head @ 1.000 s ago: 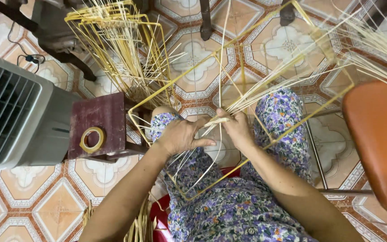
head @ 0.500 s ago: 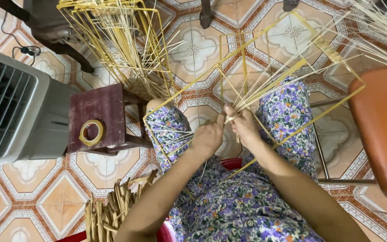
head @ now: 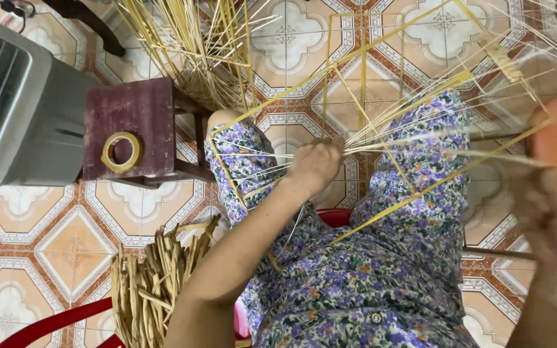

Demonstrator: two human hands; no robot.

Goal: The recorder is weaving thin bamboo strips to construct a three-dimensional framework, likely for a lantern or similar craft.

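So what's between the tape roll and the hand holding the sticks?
In the head view, the stool's edge, a bit of tiled floor and the person's flowered knee lie between tape roll and left hand.

We recorded a floor of glazed ceramic tiles (head: 30, 251) patterned in orange, cream and grey-blue medallions. On it stood a small dark maroon wooden stool (head: 138, 129) bearing a roll of tan tape (head: 121, 151). Just beside it at left we noted a grey box-shaped fan unit (head: 20, 109) with a slatted grille. Light was even and soft.
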